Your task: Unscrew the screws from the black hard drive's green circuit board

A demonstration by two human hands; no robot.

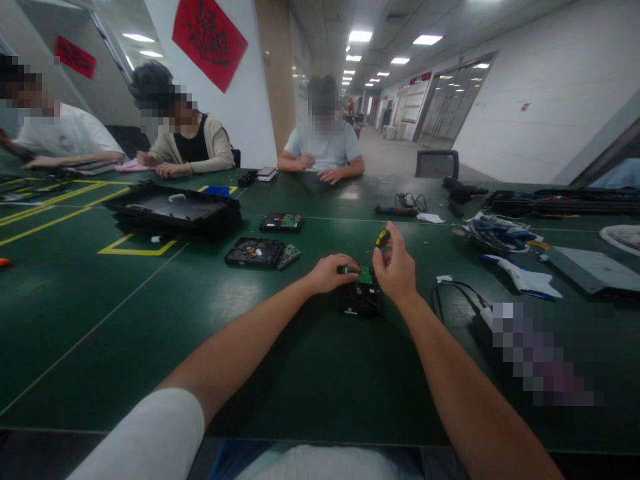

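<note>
Steady black rectangular hard drive [360, 303] at ten o'clock with curled left hand [333, 273], grip unclear; straighten tilted yellow-and-black screwdriver [383, 238], pinched in right hand [399, 268], over green circuit board [367, 275].

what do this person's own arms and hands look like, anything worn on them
The left hand and right hand are ungloved, with no watch visible. A short, plain whitish sleeve covers the left upper arm; no right sleeve shows.
</note>
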